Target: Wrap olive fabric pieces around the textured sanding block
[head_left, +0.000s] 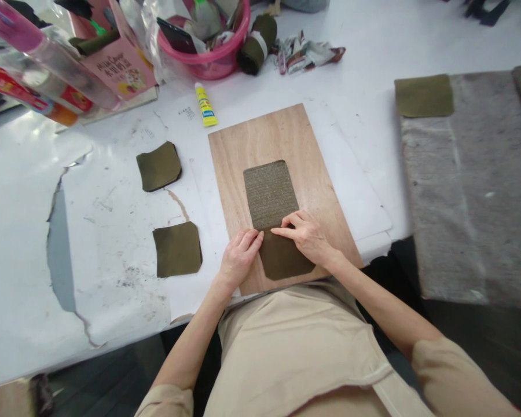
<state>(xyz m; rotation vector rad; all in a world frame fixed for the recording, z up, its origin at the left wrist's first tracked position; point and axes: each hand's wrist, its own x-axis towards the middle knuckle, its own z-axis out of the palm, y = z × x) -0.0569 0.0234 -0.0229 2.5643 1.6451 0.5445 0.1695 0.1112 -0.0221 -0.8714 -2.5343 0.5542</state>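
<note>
An olive fabric piece (285, 256) with trimmed corners lies on a wooden board (274, 131) in front of me. Above it, and meeting it along a seam or fold line, is a textured grey-brown panel (271, 196); whether the two are one piece I cannot tell. My left hand (239, 259) has its fingers closed together, tips pressing the left end of that line. From the right, my right hand (307, 236) pinches at the same line, index finger pointing left. The two hands' fingertips are a short gap apart.
Two olive stacks, one farther (158, 166) and one nearer (178, 249), lie left of the board. A yellow glue tube (206, 106) and a pink basket (212, 65) are behind. At right is a grey padded surface (473, 202) bearing an olive piece (424, 96).
</note>
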